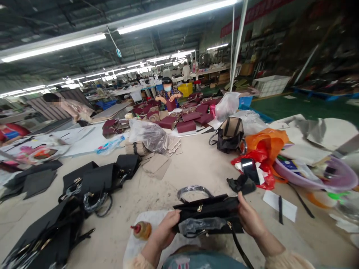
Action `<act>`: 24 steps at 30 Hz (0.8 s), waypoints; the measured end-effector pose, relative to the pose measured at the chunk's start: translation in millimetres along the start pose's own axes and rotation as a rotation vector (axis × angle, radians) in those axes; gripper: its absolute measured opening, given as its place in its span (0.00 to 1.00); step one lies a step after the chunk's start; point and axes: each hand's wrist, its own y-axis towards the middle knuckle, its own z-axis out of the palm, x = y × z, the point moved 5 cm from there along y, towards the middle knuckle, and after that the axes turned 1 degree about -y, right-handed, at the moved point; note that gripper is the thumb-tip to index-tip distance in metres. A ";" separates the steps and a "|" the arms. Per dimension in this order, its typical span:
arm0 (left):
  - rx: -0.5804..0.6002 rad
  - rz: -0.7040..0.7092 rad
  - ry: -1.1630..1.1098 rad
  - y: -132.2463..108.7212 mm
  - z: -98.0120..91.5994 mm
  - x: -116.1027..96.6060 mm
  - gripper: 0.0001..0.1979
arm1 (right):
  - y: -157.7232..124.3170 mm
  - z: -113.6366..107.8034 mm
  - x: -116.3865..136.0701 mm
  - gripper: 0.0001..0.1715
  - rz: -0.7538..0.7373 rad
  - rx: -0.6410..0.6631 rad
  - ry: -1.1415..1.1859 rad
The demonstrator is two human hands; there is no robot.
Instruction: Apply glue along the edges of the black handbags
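Note:
A black handbag is held between my two hands at the near edge of the table, its top facing up. My left hand grips the bag's left end, thumb on top. At the right end, my right hand has its thumb over the upper edge and its fingers behind. A gold zipper pull shows on the bag's top, and a plastic-wrapped handle arches on the far side. Another plastic-wrapped part lies along the near side. A dark strap hangs down toward me. Left of my left hand, a glue bottle with a red tip lies on white sheeting.
Several black bags lie on the left of the table. Grey-beige panels sit mid-table. An open black bag, red plastic and a purple basin stand right. A co-worker handles maroon pieces across the table.

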 end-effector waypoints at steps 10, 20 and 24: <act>-0.181 -0.084 0.237 15.8 -23.2 69.0 0.15 | -16.6 -23.5 36.1 0.23 -0.201 -0.138 -1.267; -0.203 -0.005 0.271 8.6 -22.7 63.4 0.14 | -15.2 75.0 0.5 0.26 -0.385 0.457 -1.392; -0.221 0.021 0.281 8.0 -23.9 66.2 0.12 | -9.5 82.7 0.8 0.16 -0.356 0.436 -1.532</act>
